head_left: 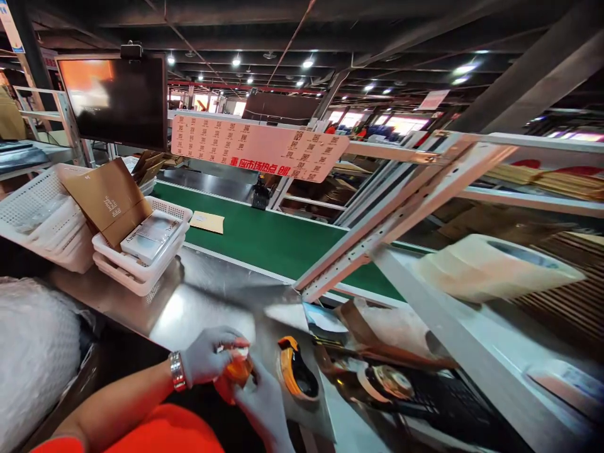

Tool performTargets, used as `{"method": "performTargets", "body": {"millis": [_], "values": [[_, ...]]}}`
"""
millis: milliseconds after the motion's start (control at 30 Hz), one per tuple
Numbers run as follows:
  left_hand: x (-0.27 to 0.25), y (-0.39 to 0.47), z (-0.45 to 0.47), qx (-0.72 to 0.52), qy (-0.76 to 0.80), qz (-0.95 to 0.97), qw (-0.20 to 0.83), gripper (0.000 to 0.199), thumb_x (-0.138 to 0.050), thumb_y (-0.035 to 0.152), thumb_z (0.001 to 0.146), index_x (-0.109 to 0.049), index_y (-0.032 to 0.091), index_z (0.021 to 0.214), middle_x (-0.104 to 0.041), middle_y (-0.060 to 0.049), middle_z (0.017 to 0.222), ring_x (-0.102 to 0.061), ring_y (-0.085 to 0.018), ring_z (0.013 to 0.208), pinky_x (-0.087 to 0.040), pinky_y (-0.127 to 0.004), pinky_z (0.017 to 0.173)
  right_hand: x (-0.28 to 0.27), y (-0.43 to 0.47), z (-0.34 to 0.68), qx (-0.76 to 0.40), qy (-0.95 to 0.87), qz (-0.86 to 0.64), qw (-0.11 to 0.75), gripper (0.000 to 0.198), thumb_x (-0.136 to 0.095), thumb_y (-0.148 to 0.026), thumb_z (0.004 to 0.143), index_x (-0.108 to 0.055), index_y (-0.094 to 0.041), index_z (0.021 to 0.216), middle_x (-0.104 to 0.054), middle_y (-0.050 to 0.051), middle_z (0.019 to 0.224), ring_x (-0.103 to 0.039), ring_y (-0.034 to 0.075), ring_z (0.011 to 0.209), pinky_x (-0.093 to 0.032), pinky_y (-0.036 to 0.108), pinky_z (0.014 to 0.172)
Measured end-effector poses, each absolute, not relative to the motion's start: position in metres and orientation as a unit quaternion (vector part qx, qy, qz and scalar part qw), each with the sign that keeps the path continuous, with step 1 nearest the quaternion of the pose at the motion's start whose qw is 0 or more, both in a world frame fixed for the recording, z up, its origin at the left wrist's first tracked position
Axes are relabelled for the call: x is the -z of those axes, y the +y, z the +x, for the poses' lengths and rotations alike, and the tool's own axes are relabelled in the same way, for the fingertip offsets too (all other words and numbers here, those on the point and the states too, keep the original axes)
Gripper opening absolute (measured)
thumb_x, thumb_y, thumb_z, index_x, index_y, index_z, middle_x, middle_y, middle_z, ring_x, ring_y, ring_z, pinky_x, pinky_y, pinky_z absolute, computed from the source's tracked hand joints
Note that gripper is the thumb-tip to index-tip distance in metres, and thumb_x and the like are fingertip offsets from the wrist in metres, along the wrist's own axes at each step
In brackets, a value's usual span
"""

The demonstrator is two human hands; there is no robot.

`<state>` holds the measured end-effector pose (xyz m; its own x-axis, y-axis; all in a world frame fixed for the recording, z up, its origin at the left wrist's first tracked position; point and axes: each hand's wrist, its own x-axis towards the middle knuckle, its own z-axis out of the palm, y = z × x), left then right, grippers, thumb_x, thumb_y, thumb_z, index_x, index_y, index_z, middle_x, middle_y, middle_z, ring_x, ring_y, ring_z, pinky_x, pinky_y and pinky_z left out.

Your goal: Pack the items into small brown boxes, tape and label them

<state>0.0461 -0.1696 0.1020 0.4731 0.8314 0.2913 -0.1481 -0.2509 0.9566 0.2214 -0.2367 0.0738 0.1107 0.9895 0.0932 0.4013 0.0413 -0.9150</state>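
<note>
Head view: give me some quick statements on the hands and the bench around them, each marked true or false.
1. Both gloved hands, left hand and right hand, hold a small orange object. True.
2. The conveyor belt is red. False: it is green.
3. A tape dispenser lies right of the hands. True.
4. The white baskets sit on the belt. False: they sit on the steel bench.

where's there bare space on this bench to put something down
Bare steel table lies between the white baskets and the slanted rack rail, ahead of both hands. The green belt is bare beyond the envelope. Right of the orange tape dispenser it is crowded.
</note>
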Motion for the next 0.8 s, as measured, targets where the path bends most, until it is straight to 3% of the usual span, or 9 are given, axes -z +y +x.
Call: {"method": "performTargets", "body": {"millis": [133, 267, 333, 433, 633, 800], "values": [[-0.096, -0.169, 0.045, -0.511, 0.319, 0.632, 0.488, 0.041, -0.095, 0.050, 0.081, -0.092, 0.021, 0.109, -0.077, -0.013, 0.107, -0.075, -0.027, 0.099, -0.061, -0.041, 0.091, -0.090, -0.236, 0.210, -0.359, -0.583, -0.592, 0.425, 0.039, -0.079, -0.040, 0.071, -0.081, -0.021, 0.105, -0.083, 0.003, 0.084, -0.075, 0.028, 0.077, -0.060, 0.034, 0.069], [-0.106, -0.171, 0.036, -0.484, 0.231, 0.697, 0.476, 0.048, -0.076, 0.053, 0.100, -0.087, 0.020, 0.133, -0.077, -0.021, 0.133, -0.075, -0.032, 0.117, -0.061, -0.046, 0.103, -0.095, -0.238, 0.203, -0.376, -0.550, -0.596, 0.449, 0.038, -0.079, -0.037, 0.069, -0.080, -0.021, 0.104, -0.084, 0.003, 0.090, -0.075, 0.028, 0.082, -0.060, 0.034, 0.073], [-0.113, -0.171, 0.031, -0.456, 0.219, 0.696, 0.510, 0.042, -0.068, 0.050, 0.107, -0.089, 0.019, 0.127, -0.081, -0.018, 0.126, -0.077, -0.028, 0.112, -0.062, -0.042, 0.101, -0.094, -0.237, 0.203, -0.372, -0.558, -0.595, 0.444, 0.036, -0.081, -0.040, 0.071, -0.079, -0.020, 0.101, -0.083, 0.003, 0.086, -0.074, 0.027, 0.080, -0.059, 0.032, 0.070], [-0.114, -0.170, 0.032, -0.462, 0.266, 0.656, 0.535, 0.033, -0.081, 0.047, 0.098, -0.092, 0.019, 0.111, -0.081, -0.015, 0.112, -0.077, -0.024, 0.102, -0.062, -0.037, 0.094, -0.091, -0.235, 0.206, -0.362, -0.599, -0.577, 0.421, 0.035, -0.082, -0.041, 0.074, -0.079, -0.020, 0.102, -0.082, 0.003, 0.084, -0.075, 0.026, 0.078, -0.059, 0.030, 0.068], [-0.108, -0.177, 0.039, -0.500, 0.320, 0.633, 0.497, 0.034, -0.091, 0.044, 0.088, -0.092, 0.019, 0.111, -0.071, -0.011, 0.108, -0.069, -0.022, 0.098, -0.061, -0.035, 0.089, -0.090, -0.231, 0.206, -0.327, -0.615, -0.574, 0.430, 0.041, -0.077, -0.034, 0.072, -0.079, -0.020, 0.109, -0.081, 0.001, 0.080, -0.075, 0.025, 0.075, -0.059, 0.029, 0.067], [-0.125, -0.179, 0.032, -0.459, 0.238, 0.695, 0.499, 0.037, -0.071, 0.047, 0.106, -0.089, 0.020, 0.125, -0.077, -0.015, 0.120, -0.074, -0.025, 0.109, -0.061, -0.038, 0.098, -0.095, -0.232, 0.205, -0.315, -0.618, -0.590, 0.414, 0.037, -0.079, -0.036, 0.074, -0.080, -0.019, 0.106, -0.082, 0.002, 0.081, -0.072, 0.022, 0.071, -0.054, 0.027, 0.061]]}}
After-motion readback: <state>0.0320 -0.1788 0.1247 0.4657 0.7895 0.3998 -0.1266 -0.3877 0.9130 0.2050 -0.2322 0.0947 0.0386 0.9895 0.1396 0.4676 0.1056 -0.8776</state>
